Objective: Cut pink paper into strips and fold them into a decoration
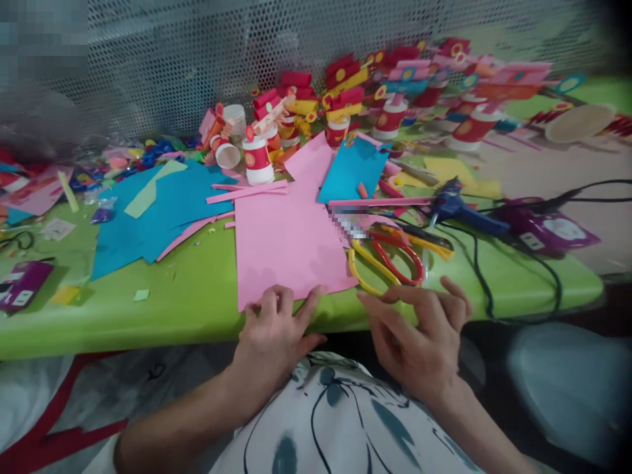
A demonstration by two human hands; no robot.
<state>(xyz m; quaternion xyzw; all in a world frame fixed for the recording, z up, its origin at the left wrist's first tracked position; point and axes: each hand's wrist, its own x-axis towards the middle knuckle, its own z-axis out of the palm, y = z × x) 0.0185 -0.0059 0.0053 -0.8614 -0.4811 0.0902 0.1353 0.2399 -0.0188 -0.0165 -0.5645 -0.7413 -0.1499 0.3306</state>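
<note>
My left hand rests with its fingers spread on the lower edge of a pink paper sheet, which lies flat at the table's front. Just right of the sheet, my right hand hovers at the table edge, fingers loosely bent and apart, with nothing visible in it. Nearest to it are scissors with red and yellow handles; their blades are blurred out. A smaller blue sheet and thin pink strips lie around the pink sheet's top.
Several decorated paper cups stand along the back by a perforated metal screen. A blue glue gun with black cables and a purple box lie right. Large blue sheets and another purple box are left.
</note>
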